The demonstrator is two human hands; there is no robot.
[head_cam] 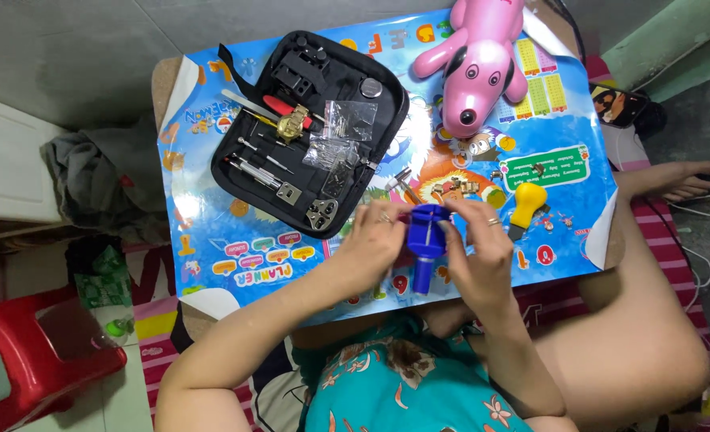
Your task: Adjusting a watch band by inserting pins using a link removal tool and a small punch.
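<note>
A small low table stands on a grey tiled floor, covered with a bright blue printed children's poster that curls up at its corners. The person sits at the near edge, in a teal flowered top, one bare leg stretched out to the right.

Seen from the head camera, both hands meet over the near middle of the table. Between them is a blue plastic watch tool: a blocky, roughly round head on top and a narrower blue stem below. Its long axis runs far to near, the head toward the far side and the stem pointing down toward the person's body. The left hand grips the left side of the head with curled fingers, a ring showing on one of them. The right hand closes on the right side, thumb and fingers pinching near the top, also with a ring. The tool sits just above the poster; whether it touches the surface cannot be told.

On the far left lies an open black zip case holding small metal tools, clear plastic bags and a gold-coloured watch. A pink toy dog stands far right of the case. A yellow-handled tool lies just right of the hands. A red plastic stool sits on the floor, near left.
</note>
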